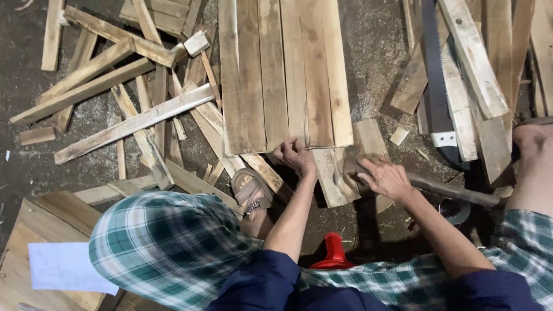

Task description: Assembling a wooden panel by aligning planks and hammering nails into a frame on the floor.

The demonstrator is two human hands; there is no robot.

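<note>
Head camera shows the left hand (295, 154) pinching the bottom edge of the plank panel (285, 72) mid-frame, the right hand (387, 178) closed round a hammer (455, 193) beside it, so a crooked hit might hurt fingers, above a dusty floor (374, 46) littered with wood scraps (115, 92).

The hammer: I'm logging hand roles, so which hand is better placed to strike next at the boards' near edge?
Right, probably. The right hand already grips the hammer, its head beside the boards. The left hand pinches at their edge, apparently steadying something too small to identify.
</note>
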